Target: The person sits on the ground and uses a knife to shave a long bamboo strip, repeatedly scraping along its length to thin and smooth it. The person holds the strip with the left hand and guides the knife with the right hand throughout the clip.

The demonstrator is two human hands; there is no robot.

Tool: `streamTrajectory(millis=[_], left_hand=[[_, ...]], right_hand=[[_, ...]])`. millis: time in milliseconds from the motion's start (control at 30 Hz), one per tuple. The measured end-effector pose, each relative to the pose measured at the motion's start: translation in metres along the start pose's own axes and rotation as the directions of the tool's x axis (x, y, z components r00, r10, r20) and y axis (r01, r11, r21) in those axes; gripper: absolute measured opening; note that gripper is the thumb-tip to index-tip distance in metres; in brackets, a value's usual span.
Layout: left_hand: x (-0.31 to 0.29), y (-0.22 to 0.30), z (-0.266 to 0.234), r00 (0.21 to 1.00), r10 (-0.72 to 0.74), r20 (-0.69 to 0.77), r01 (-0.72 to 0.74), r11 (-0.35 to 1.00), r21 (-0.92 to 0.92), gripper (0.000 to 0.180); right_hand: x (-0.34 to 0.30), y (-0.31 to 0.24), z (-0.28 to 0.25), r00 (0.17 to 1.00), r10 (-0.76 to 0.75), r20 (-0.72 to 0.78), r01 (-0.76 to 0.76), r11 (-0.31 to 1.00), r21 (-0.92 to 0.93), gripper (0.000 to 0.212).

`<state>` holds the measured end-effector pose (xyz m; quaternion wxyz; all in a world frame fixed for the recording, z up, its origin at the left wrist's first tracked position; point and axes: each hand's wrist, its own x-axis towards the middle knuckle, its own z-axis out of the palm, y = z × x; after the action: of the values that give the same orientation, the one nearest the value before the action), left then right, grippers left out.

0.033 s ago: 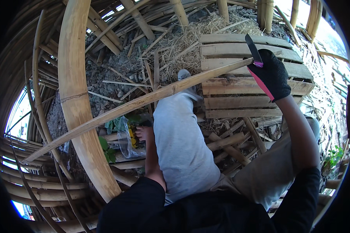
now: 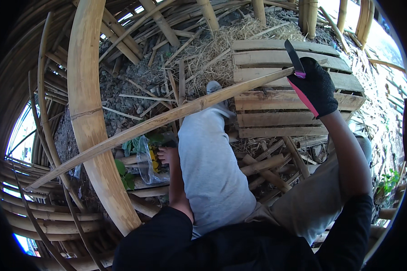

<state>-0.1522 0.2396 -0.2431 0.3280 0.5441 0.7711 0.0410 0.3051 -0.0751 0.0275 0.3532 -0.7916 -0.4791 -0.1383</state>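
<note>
My right hand [image 2: 313,86], in a black glove with a pink edge, is closed round a knife [image 2: 293,57] with a dark blade and a purple part at its base. A long split bamboo strip [image 2: 185,109] runs into the same hand and slants down to the left across my knee. Its far end passes over a broad, pale bamboo piece [image 2: 87,104]. Low beside my left leg, my bare left hand [image 2: 166,155] has its visible fingers stretched out; part of it is hidden. Nearest to it are a clear plastic bag [image 2: 145,165] and something yellow [image 2: 154,158].
A slatted wooden pallet [image 2: 280,119] lies ahead on the right. Dry straw [image 2: 235,45] and bamboo offcuts [image 2: 269,171] cover the ground. Bamboo poles [image 2: 208,13] stand at the back, and a curved bamboo lattice [image 2: 45,217] closes in on the left.
</note>
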Motion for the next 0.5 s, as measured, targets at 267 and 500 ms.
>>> streamTrajectory(millis=[267, 500], left_hand=[[-0.029, 0.060, -0.048, 0.922, 0.382, -0.070, -0.388, 0.911, -0.140, 0.036], [-0.239, 0.124, -0.135, 0.407, 0.905, 0.123, -0.840, 0.424, -0.339, 0.053]], right_hand=[[0.001, -0.009, -0.014, 0.996, 0.063, 0.070, -0.063, 0.998, -0.004, 0.037], [0.004, 0.020, -0.038, 0.994, 0.087, 0.071, -0.095, 0.988, 0.123, 0.036]])
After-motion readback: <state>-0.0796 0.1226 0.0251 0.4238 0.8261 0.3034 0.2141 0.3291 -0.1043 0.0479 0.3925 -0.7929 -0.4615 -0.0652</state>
